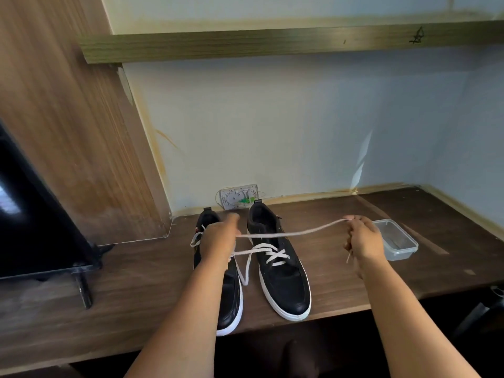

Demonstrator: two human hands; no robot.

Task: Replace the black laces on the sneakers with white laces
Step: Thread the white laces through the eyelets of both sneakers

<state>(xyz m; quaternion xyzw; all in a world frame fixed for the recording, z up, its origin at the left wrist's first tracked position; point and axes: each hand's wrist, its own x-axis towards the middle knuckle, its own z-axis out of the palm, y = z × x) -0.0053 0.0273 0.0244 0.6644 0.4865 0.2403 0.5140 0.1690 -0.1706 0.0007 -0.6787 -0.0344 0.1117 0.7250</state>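
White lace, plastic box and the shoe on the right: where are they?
white lace (300,232), head view, on the stretched strand between the hands
plastic box (406,245), head view, on its right rim
right sneaker (286,287), head view, on its black toe

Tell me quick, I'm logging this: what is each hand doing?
Left hand: fingers grip the white lace.
Right hand: fingers pinch the same lace.

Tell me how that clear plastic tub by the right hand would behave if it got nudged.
The clear plastic tub looks thin-walled and seems to hold nothing, so it is probably very light and would likely slide across the wooden desk at a light push. It sits low and wide, so tipping seems unlikely.
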